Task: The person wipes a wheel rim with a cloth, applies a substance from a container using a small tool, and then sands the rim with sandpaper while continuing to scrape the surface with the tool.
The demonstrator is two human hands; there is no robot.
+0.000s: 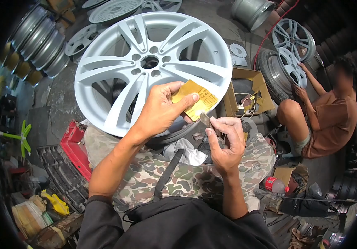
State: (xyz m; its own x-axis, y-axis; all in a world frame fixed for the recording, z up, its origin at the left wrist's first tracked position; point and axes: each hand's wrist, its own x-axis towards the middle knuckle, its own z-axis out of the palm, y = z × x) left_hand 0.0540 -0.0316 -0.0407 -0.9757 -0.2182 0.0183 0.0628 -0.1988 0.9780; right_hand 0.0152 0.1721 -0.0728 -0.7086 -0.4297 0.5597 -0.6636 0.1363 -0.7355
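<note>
A large light-grey wheel rim [104, 66] lies face up in front of my knees. Over its lower right part, my left hand [162, 108] grips a folded yellow sheet with dark print [193, 95] between thumb and fingers. My right hand [228, 143] pinches a small flat dark piece [205, 119] between thumb and forefinger. The tip of this piece meets the lower edge of the yellow sheet, where a whitish spot shows.
At right a person [332, 112] crouches with both hands on another rim [292, 68]. An open cardboard box [230, 99] with wires stands beside the large rim. Stacked rims [35, 39] are at upper left, a red tray [74, 145] at left, a bottle [274, 185] lower right.
</note>
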